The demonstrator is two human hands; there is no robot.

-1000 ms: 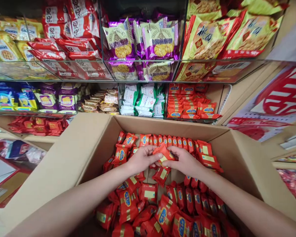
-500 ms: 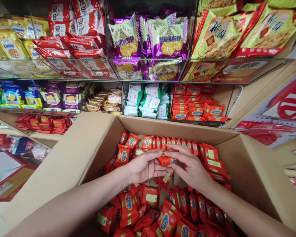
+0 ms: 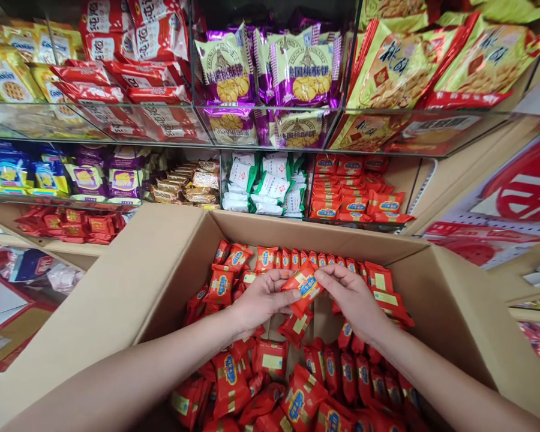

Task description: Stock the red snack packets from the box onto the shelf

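Between my two hands is a small red snack packet (image 3: 305,288) with a blue and gold label, its printed face toward me. My left hand (image 3: 263,300) grips its left side, thumb on the front. At its upper right edge, my right hand (image 3: 348,297) pinches it with thumb and fingers. Both hands are over an open cardboard box (image 3: 171,282) holding many packets of the same kind. Some stand in a row (image 3: 315,259) along the far wall, others in a row (image 3: 360,375) at the near right, and loose ones (image 3: 231,375) lie at the near left.
Behind the box rise glass-fronted shelves of snacks: purple biscuit bags (image 3: 301,72), yellow-green bags (image 3: 387,72), white-green packets (image 3: 270,183) and matching red packets (image 3: 351,198). The box's left flap (image 3: 94,300) and right flap (image 3: 481,318) spread outward. A red-and-white poster (image 3: 517,186) is at the right.
The packet has been turned so its labelled face shows. My left thumb now lies across its front, and my right hand has shifted to its upper right edge. The view has moved slightly.
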